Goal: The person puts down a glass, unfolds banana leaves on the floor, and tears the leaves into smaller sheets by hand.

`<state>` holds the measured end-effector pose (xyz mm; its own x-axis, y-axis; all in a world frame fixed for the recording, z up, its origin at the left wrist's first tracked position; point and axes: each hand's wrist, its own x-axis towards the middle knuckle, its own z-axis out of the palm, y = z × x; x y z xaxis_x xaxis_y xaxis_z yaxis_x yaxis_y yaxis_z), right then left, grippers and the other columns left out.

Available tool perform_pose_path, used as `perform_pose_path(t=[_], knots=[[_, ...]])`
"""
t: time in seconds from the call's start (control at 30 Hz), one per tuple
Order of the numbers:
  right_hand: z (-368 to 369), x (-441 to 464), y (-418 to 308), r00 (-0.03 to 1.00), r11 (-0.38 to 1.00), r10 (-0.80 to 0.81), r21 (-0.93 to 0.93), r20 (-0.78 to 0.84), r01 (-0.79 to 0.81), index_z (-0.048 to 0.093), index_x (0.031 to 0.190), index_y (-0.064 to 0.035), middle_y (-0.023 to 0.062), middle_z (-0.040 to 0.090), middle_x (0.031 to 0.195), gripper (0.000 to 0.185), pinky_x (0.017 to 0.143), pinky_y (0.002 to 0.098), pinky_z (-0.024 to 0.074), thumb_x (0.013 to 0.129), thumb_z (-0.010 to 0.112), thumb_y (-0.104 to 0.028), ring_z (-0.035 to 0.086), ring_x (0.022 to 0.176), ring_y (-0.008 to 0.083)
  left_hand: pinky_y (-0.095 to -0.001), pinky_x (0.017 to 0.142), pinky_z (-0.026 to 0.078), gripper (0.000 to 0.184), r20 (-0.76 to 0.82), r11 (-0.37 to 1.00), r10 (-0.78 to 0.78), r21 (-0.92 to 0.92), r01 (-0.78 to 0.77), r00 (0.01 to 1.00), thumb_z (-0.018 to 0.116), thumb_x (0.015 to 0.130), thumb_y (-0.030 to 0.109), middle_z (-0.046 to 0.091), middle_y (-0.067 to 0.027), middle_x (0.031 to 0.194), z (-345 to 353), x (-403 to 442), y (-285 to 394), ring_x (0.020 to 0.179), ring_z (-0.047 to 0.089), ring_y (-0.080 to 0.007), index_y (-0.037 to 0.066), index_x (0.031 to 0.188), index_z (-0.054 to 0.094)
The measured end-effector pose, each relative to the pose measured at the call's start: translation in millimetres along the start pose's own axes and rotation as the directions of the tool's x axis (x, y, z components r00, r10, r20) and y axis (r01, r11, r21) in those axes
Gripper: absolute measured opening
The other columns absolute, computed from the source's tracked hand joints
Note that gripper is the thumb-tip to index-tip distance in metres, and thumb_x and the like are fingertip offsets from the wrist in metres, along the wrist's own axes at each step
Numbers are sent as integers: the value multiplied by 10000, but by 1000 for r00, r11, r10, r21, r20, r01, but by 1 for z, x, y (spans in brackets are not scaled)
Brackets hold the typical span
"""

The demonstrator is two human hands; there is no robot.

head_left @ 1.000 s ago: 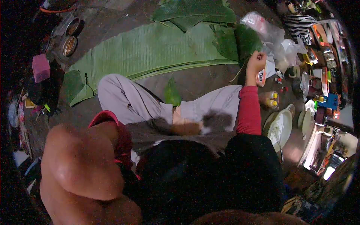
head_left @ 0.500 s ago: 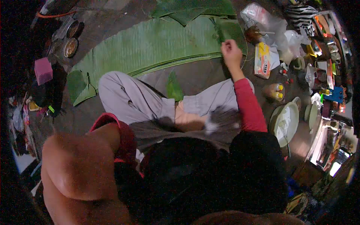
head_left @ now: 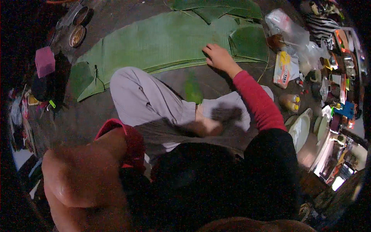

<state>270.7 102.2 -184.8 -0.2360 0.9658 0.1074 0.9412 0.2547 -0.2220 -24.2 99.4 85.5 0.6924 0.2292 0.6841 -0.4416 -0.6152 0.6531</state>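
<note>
My right hand (head_left: 219,58), in a red sleeve, is at the front edge of a long green banana leaf (head_left: 154,38), its fingers slightly apart and nothing visible between them. Just right of it, a darker leaf piece (head_left: 250,43) lies over the long leaf's right end. More leaf pieces (head_left: 220,8) overlap at the back. Very close to the camera at the lower left is my left hand (head_left: 83,176), blurred and bent at the wrist; its fingers cannot be made out, nor anything in them. A small green leaf (head_left: 192,89) lies by my crossed legs.
At the right are a tissue pack (head_left: 283,69), plastic bags (head_left: 305,48), yellow-capped bottles (head_left: 295,103) and a pale basin (head_left: 299,133). Round tins (head_left: 77,36) stand at the back left, above a pink box (head_left: 45,62). Shelves of goods line the far right.
My right hand has moved left from the leaf's right end, past the dark leaf piece it was touching. That piece now lies flat. The view has shifted slightly; my left hand stays close to the camera.
</note>
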Motion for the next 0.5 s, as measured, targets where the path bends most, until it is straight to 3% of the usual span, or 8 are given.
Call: perform_pose_path(t=[0.07,0.2,0.27,0.4,0.47,0.5], knots=[[-3,-1,4,995,1000,-16,-4,98,16,504,978,-46,146,517,1038,290,763,391,482,716,602,-122,527,968,329,-439,635,413,341,-15,1000,-1,-2,1,1000,517,781,350,552,-154,902,-6,-5,-1,779,545,-322,107,1017,548],[-8,0,10,987,998,-65,-12,148,68,499,958,-45,133,524,1028,278,749,391,482,728,609,-156,530,956,324,-435,628,414,331,-50,1000,-6,-9,5,999,516,781,340,554,-151,888,-17,-14,-6,769,546,-321,105,1011,550],[-4,1,12,982,982,-148,-99,115,159,531,959,-68,92,529,811,233,637,372,473,742,591,-128,552,769,287,-434,625,415,326,-63,1000,-10,-15,10,998,515,780,335,556,-150,881,-20,-19,-7,764,547,-320,104,1008,551],[-16,17,15,988,991,-132,-5,81,132,511,894,-66,117,549,814,220,652,401,473,754,610,-204,558,783,309,-430,618,417,317,-83,1000,-12,-11,11,997,514,780,325,558,-147,867,-28,-24,-8,754,548,-319,103,1003,553],[-26,36,14,935,997,-71,-54,-347,56,525,835,-72,116,542,749,195,615,388,472,745,622,-214,558,718,303,-428,615,417,312,-88,1000,-15,-14,14,996,513,780,320,559,-146,860,-30,-26,-8,750,549,-319,102,1000,554],[-34,49,14,904,996,-81,-62,-421,60,530,812,-75,107,552,757,189,604,376,475,740,629,-220,562,714,291,-428,613,418,310,-91,1000,-14,-12,13,996,513,780,317,560,-146,857,-32,-27,-8,747,549,-318,102,998,554]])
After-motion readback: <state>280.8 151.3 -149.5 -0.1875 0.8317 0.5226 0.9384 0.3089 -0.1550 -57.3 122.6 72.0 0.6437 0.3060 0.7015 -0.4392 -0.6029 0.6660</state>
